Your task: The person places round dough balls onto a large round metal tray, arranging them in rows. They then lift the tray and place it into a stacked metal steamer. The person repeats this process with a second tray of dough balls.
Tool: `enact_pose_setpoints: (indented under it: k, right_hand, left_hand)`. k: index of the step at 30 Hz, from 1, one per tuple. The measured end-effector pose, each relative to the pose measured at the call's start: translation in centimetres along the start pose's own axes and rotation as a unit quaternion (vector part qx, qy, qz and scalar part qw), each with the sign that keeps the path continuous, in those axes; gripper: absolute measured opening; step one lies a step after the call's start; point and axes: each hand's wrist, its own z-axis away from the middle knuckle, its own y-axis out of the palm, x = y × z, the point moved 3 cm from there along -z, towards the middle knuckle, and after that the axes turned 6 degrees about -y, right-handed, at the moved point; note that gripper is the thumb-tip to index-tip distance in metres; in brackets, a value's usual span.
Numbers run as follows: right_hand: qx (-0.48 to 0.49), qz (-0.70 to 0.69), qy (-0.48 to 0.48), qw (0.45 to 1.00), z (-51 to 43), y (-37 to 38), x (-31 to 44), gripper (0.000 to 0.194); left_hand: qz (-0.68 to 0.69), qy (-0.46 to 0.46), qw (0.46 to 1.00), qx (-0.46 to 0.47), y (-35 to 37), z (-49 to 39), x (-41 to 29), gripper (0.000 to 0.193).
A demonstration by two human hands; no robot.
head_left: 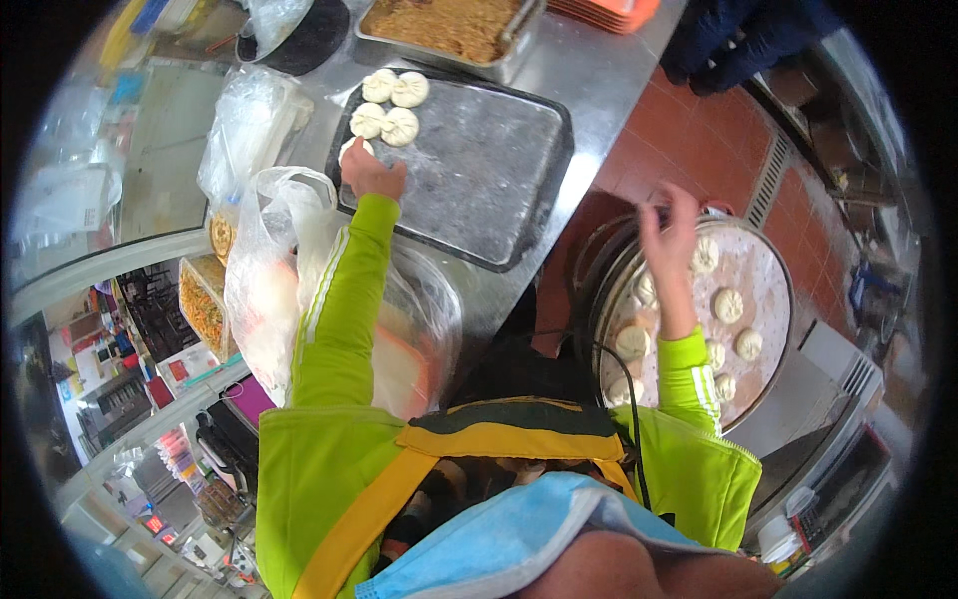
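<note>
My left hand reaches over the near left corner of a dark, flour-dusted baking tray. Its fingers touch a pleated dough bun and partly cover it, so I cannot tell whether they grip it. Beyond that hand, several more pleated buns sit close together along the tray's left side. Over on the right, my right hand is slightly blurred, fingers apart and holding nothing visible. Below it is a round steamer tray with several spaced-out buns; my hand and forearm hide part of it.
A metal pan of brown filling stands behind the baking tray on the steel counter. Clear plastic bags crowd the left side. Orange trays are stacked at the back. Dark-clothed legs of another person show at upper right.
</note>
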Motion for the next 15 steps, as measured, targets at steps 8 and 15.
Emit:
enact_pose_setpoints:
  k: [8,15]
  right_hand:
    - [0.234,-0.162,-0.049,0.957,-8.1,24.1,18.3,0.082]
    - [0.174,-0.069,0.038,0.982,-8.9,32.1,22.2,0.074]
  left_hand:
    - [-0.086,-0.072,0.993,0.046,2.5,-4.0,6.1,0.095]
    - [-0.155,-0.012,0.986,0.054,4.1,-5.4,9.5,0.079]
